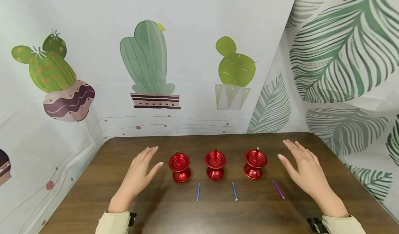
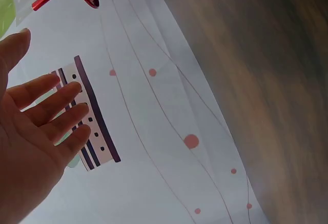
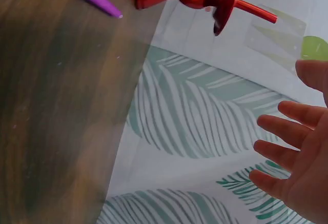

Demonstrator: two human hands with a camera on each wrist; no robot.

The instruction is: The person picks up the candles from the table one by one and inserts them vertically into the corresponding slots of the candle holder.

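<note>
Candle holders (image 1: 215,164), three red ones, stand in row on desk (image 1: 177,213) between left hand (image 1: 137,176) and right hand (image 1: 307,171). Each grip spread wide, nothing held. Two blue candles (image 1: 235,191), one purple candle (image 1: 278,189) lie in front. Hand bump could roll candles or tip candle holders.

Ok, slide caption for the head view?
Left hand and right hand flank three red stands, with two blue sticks and a purple stick lying in front.

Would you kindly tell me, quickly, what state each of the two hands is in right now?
Left hand: open, holding nothing.
Right hand: open, holding nothing.
</note>
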